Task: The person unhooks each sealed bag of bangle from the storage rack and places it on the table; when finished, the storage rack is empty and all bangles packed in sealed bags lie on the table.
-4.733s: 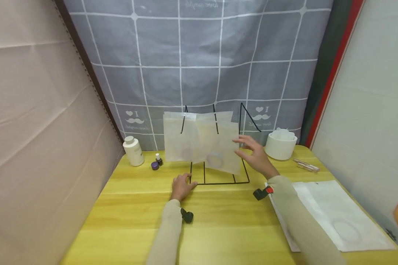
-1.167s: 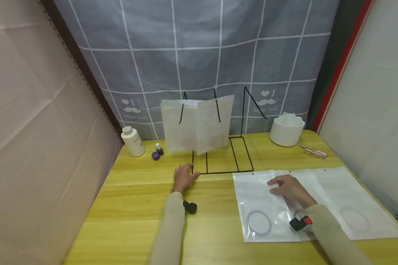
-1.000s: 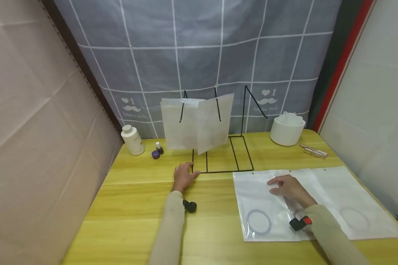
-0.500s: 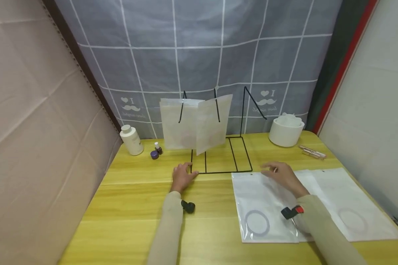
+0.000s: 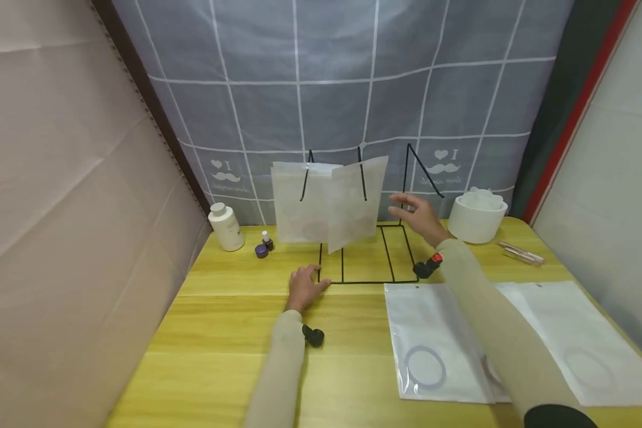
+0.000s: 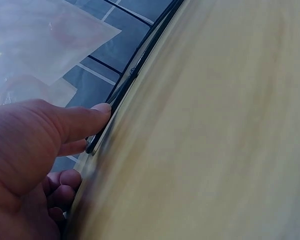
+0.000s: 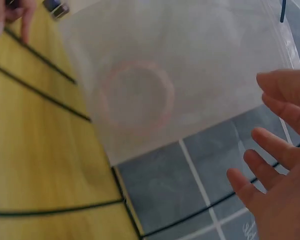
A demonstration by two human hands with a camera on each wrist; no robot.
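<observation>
One black wire rack (image 5: 368,282) with three raised prongs stands at the centre of the frame, at least two whitish pouches (image 5: 302,205) hanging on it. The left hand (image 5: 302,289) pinches its lower-left corner; the right hand (image 5: 420,219), fingers apart and holding nothing, is just right of the pouches. At least two white bags (image 5: 425,336) lie at lower right. One white bottle (image 5: 227,227) stands left, one white tub (image 5: 477,219) right. The table (image 5: 219,351) is yellow wood-grain; a grey gridded cloth (image 5: 331,113) hangs behind.
</observation>
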